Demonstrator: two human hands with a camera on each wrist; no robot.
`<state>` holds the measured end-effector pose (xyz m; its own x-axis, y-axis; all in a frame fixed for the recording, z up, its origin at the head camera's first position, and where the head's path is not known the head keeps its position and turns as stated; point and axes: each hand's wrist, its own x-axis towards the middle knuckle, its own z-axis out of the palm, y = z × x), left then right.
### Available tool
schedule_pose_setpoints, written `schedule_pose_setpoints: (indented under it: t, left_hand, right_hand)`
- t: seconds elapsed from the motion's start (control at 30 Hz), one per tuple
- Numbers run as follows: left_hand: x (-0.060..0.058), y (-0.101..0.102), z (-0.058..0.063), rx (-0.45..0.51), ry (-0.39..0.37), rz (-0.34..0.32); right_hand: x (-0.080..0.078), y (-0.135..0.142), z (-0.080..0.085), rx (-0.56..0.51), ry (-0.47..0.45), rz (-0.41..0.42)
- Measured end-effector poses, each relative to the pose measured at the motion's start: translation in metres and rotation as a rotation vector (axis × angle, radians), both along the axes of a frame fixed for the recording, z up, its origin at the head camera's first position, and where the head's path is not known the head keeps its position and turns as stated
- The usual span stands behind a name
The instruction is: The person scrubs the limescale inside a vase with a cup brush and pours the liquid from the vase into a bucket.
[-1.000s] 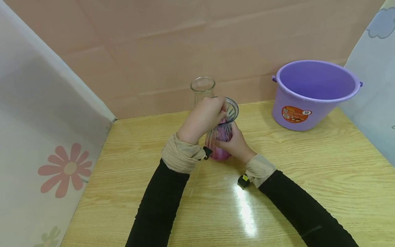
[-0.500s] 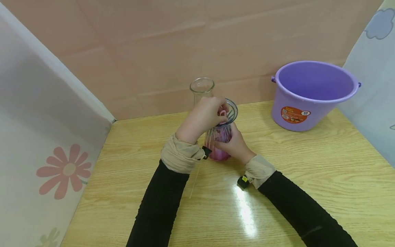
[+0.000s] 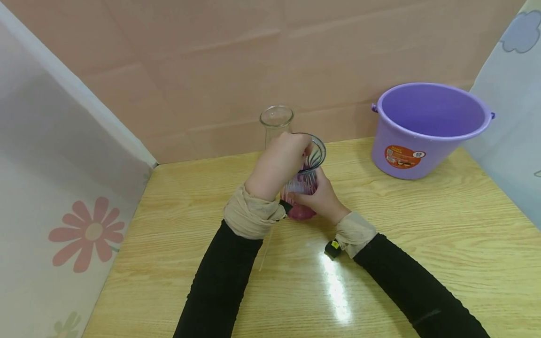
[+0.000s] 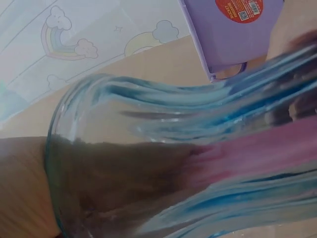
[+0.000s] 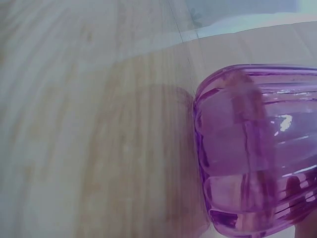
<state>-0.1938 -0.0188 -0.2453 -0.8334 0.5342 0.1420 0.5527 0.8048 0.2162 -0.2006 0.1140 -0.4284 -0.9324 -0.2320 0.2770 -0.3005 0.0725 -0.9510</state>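
Inside the mouth of a tall, ribbed glass vase [image 3: 301, 185], bluish at the rim and pink-purple lower down, sit the fingers of the left hand [image 3: 287, 152]. Head view hides the tips; left wrist view shows the hand through the glass, blurred, close to a long pink strip [image 4: 247, 153]. Cannot tell how far those fingers are closed, whether they pinch the strip, or whether it is tinted glass. Right hand [image 3: 323, 199] grips the vase lower down, fingers and thumb curled round the body, thumb on the near face. Vase is roughly upright on the pale wood-grain worktop [image 3: 304, 291], mid-scene, its base down at the surface.

Both wrists have beige fabric wraps [image 3: 249, 213], each with a small black device [image 3: 333, 249]; black sleeves [image 3: 221, 277] cover the forearms. Thin pale strand [image 3: 266, 251] runs down below the left wrist.

Behind the gripped vase: a clear, colourless glass vase [image 3: 277, 130], lower part hidden by the left hand. Well apart at right, a purple plastic bucket [image 3: 435, 157] with an orange-red label [image 3: 403, 157]. Peach fabric backdrop [image 3: 190, 84] at the back; white left panel [image 3: 63, 141] with a pink flower print [image 3: 94, 232]; pale right panel [image 3: 515, 108] with a blue cloud print [image 3: 521, 33].
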Motion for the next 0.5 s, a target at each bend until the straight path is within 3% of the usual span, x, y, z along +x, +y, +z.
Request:
schedule_pose_setpoints:
  t: [0.13, 0.33, 0.5]
  left_hand:
    - [-0.0007, -0.0009, 0.0000, -0.005, -0.006, -0.015]
    - [-0.0034, -0.0044, -0.0029, 0.064, -0.028, -0.071]
    - [-0.0060, -0.0056, -0.0025, 0.056, -0.044, -0.065]
  right_hand:
    - [0.0006, 0.0003, 0.0003, 0.002, -0.010, -0.001]
    - [0.0009, 0.0002, 0.0011, 0.017, 0.009, -0.006]
    - [0.0008, 0.0006, 0.0018, 0.009, 0.010, 0.006]
